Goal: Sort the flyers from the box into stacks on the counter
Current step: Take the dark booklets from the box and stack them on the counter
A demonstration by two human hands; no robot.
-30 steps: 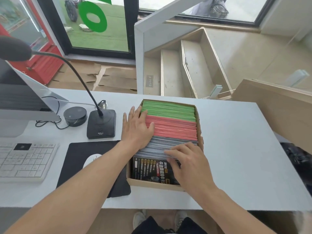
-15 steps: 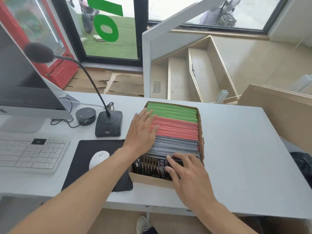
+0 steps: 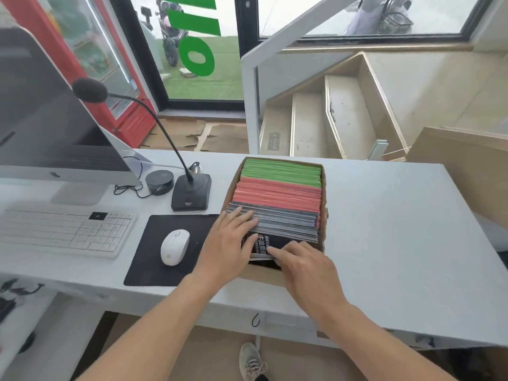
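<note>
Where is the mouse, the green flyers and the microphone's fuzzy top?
mouse (image 3: 175, 246), head view, middle of its white shell.
green flyers (image 3: 281, 172), head view, top edges at the box's far end.
microphone (image 3: 89, 89), head view, its dark foam tip.

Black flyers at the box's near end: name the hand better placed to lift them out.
Likely right hand: its fingertips sit on the front black flyer. Left hand rests atop the edges.

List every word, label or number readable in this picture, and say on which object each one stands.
"牛油果": large white characters on the front black flyer in the box, partly covered by the right hand.
Microphone base: small brand label, too blurred to read.
Glass door: big green shapes, cut off, not readable.
</note>
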